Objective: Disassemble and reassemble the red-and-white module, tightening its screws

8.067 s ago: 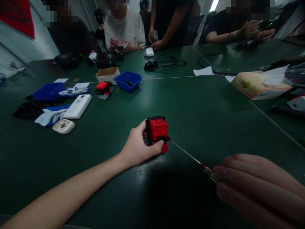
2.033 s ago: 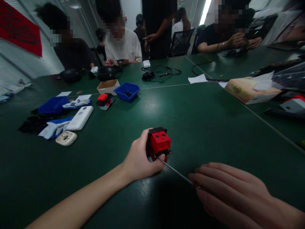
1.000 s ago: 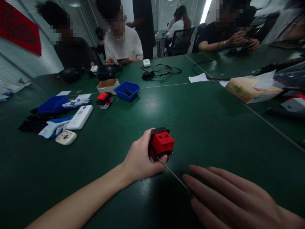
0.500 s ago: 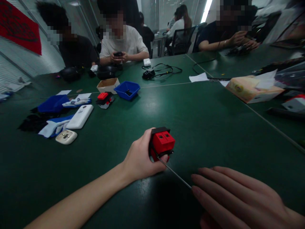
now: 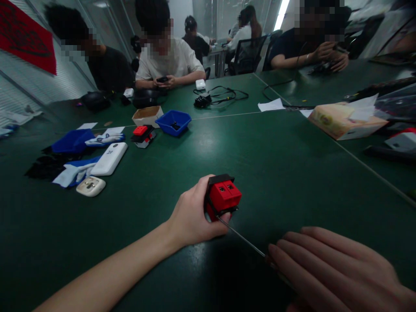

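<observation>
Our left hand (image 5: 190,214) grips the red block (image 5: 223,197) on the tabletop (image 5: 279,160). Our right hand (image 5: 334,271) closes round the screwdriver (image 5: 242,237), whose tip touches the block.

Socket block (image 5: 223,197) near centre on table (image 5: 279,164), screwdriver (image 5: 242,240) at its near right, bin (image 5: 173,121) far left, tissue box (image 5: 344,121) far right.

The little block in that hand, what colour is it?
The block is bright red with a black frame, gripped by the left hand. The head view shows it.
</observation>
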`<action>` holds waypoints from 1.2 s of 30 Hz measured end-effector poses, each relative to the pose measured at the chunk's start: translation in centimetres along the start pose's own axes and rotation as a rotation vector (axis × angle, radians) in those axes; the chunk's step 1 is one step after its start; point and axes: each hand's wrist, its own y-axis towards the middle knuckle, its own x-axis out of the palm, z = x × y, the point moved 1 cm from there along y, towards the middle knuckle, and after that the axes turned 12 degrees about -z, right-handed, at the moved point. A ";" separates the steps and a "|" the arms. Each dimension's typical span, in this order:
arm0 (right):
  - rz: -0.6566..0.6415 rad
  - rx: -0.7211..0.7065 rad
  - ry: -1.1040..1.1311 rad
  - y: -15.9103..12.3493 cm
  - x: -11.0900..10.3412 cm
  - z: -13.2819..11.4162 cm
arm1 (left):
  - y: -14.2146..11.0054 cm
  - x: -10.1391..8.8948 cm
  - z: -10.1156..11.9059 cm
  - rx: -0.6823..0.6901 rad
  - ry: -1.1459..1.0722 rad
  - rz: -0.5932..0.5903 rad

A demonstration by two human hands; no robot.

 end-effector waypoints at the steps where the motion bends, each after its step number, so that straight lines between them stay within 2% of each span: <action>1: -0.011 0.002 -0.003 0.1 0.0 0.0 | 0.0 0.0 0.0 0.000 0.000 0.001; 13: -0.120 -0.061 0.032 2.3 -1.2 0.1 | -0.1 0.1 -0.2 -0.043 -0.053 -0.009; 19: -0.116 -0.108 -0.001 2.0 -0.8 0.5 | 0.0 0.1 -0.1 -0.050 -0.074 -0.006; 25: -0.014 -0.076 0.032 1.6 -0.4 0.2 | 0.0 0.0 0.0 -0.047 -0.047 -0.007; 30: -0.123 -0.062 0.045 1.4 -0.2 0.3 | 0.1 0.2 -0.1 -0.005 -0.018 -0.001; 34: -0.057 -0.033 0.067 1.2 -0.3 0.5 | 0.1 0.2 -0.2 0.001 -0.024 0.002; 36: -0.069 -0.030 0.067 1.2 -0.5 0.6 | 0.0 0.3 -0.2 -0.019 -0.021 -0.003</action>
